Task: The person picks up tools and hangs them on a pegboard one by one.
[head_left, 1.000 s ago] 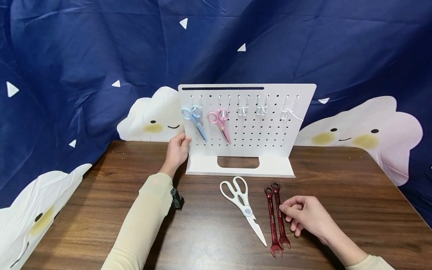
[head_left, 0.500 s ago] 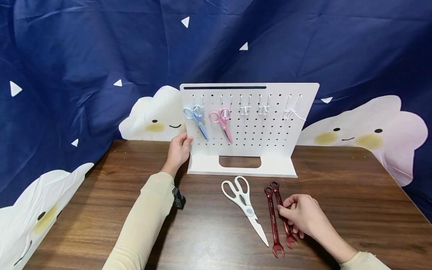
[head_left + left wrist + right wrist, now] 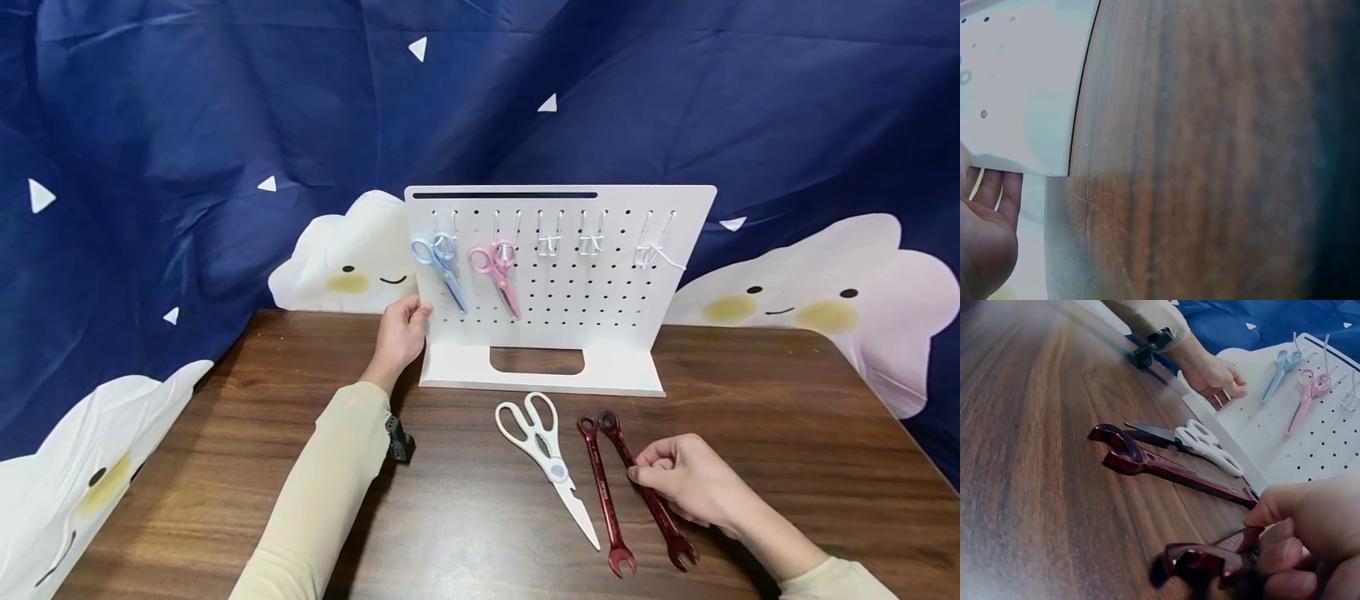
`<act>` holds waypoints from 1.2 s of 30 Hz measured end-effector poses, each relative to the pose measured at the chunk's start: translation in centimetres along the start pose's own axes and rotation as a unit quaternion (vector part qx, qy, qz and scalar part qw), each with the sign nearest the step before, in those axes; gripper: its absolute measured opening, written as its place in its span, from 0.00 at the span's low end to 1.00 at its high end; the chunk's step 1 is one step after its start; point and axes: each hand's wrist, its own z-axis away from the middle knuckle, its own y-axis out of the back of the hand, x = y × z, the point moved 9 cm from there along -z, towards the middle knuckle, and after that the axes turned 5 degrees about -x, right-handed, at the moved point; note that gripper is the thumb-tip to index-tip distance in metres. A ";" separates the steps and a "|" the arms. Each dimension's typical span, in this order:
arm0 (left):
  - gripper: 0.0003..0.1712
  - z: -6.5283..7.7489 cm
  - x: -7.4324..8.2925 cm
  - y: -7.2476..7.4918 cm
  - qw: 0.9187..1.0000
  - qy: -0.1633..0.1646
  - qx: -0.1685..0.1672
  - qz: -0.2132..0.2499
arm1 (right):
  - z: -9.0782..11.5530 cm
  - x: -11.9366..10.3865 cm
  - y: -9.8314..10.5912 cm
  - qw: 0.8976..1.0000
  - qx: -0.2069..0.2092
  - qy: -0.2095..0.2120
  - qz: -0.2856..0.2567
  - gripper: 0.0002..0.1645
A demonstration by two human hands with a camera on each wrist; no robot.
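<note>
My left hand [image 3: 401, 333] grips the left edge of a white pegboard [image 3: 450, 367], thumb on its front face; in the left wrist view the fingers reach behind the edge. With thumb and fingers my right hand [image 3: 693, 479] pinches a dark red combination wrench [image 3: 665, 523] at its middle. This wrench slants, ring end toward the board, open end toward me. A second red wrench [image 3: 604, 492] lies on the table just left of it, their ring ends close together. White kitchen scissors [image 3: 546, 454] lie further left, blades pointing toward me.
Blue scissors [image 3: 444, 271] and pink scissors [image 3: 497, 271] hang on the board's left hooks. Several white wire hooks [image 3: 591, 243] to their right carry nothing. The board stands on a brown wooden table [image 3: 465, 517], before a dark blue curtain [image 3: 480, 100] with cloud prints.
My right hand has closed on the right wrench and swung its open end to the right, away from the other. The left wrench's ring end has shifted left. My left hand keeps its grip.
</note>
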 end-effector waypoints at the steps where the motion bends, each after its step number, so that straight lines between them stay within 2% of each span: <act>1: 0.20 0.0 0.0 0.0 1.000 0.000 0.000 0.000 | 0.1 -0.1 0.1 1.000 0.003 0.004 0.001 0.09; 8: 0.20 0.0 0.1 -0.1 1.000 -0.002 0.005 0.002 | 0.5 -1.1 0.9 0.999 0.029 0.020 0.014 0.10; 17: 0.19 -0.1 -0.2 -0.1 1.000 -0.002 0.006 -0.004 | 0.2 -3.4 1.2 0.996 0.012 0.078 -0.032 0.13; 26: 0.20 -0.1 -0.1 -0.1 1.000 -0.003 0.008 -0.004 | 0.0 -4.9 2.3 0.994 0.066 0.079 -0.031 0.15; 36: 0.18 -0.1 0.1 -0.1 1.000 0.001 0.003 -0.005 | -0.5 -7.6 3.4 0.988 0.090 0.111 -0.058 0.16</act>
